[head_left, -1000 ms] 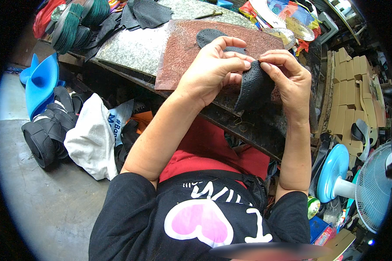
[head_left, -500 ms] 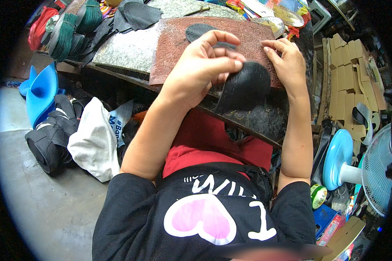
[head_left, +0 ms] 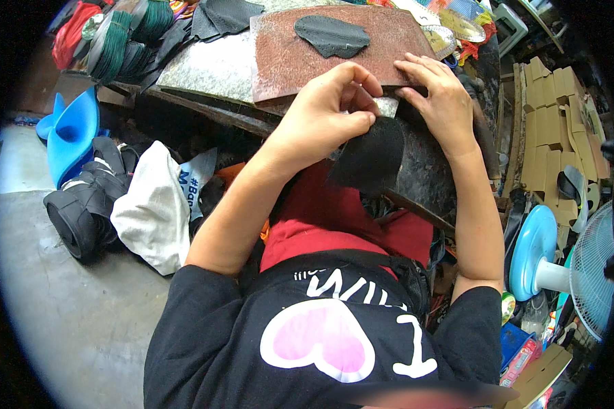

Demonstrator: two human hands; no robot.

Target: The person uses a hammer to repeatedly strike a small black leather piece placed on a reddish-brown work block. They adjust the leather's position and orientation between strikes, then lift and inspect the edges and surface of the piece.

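My left hand [head_left: 334, 112] pinches the top edge of a black leather-like piece [head_left: 372, 157] with a rounded outline. The piece hangs tilted over the table's near edge, above my lap. Just beyond it a small pale patch [head_left: 387, 108] shows between my hands; I cannot make out what it is. My right hand [head_left: 440, 99] is beside the near right edge of a reddish-brown board [head_left: 273, 65], its fingers stretched out and slightly apart. A similar dark textured piece [head_left: 332, 37] lies flat on that board.
Under the board is a speckled stone slab [head_left: 208, 65]. Dark leather pieces [head_left: 225, 17] and green cord coils [head_left: 112, 58] lie to the left. A fan [head_left: 593, 269] and stacked cardboard [head_left: 546, 129] stand at right. A white cloth [head_left: 153, 211] is at lower left.
My left hand has brought the black piece nearer to me and slightly left. My right hand has come a little nearer too. The dark piece on the board is now fully uncovered.
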